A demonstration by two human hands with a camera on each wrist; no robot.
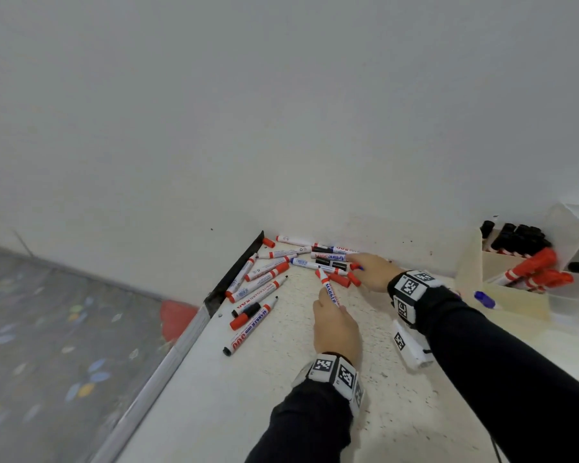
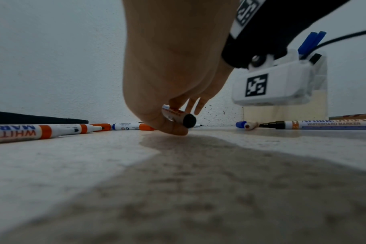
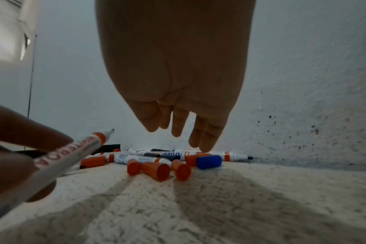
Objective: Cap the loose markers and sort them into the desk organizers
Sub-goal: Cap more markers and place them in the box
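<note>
- Uncapped red whiteboard marker (image 1: 328, 286) in the left hand (image 1: 336, 325), fingers curled round the barrel, tip pointing away toward the wall; held low over the bench (image 1: 281, 396). Left wrist view shows its black butt end (image 2: 189, 120) poking out under the fingers.
- Right hand (image 1: 373, 270) reaches over the marker pile by the wall, fingers straight and spread, pointing down; holds nothing. Fingertips (image 3: 205, 145) just above or touching a marker in the pile, cannot tell which.
- Loose red caps (image 3: 157, 169) lie in a cluster on the bench right under the right hand, one blue cap (image 3: 209, 161) beside them.
- Pile of markers (image 1: 321, 257) against the wall, mixed red, blue and black, several uncapped.
- More red markers (image 1: 258, 282) fanned out to the left near the bench edge, some tips bare; one long marker (image 1: 248, 332) lies nearest the person, with a capped one crossing it.
- Organizer box (image 1: 508, 262) at right against the wall: black-capped markers (image 1: 518, 238) upright in the rear compartment, red-capped markers (image 1: 538, 269) leaning in the front one.
- Blue marker (image 1: 485, 299) on the bench just in front of the organizer.
- Black-tipped marker (image 2: 316, 125) lying beside a blue cap (image 2: 241, 124), seen in the left wrist view.
- Dark sleeves and tagged wristbands (image 1: 411, 287) on both arms.
</note>
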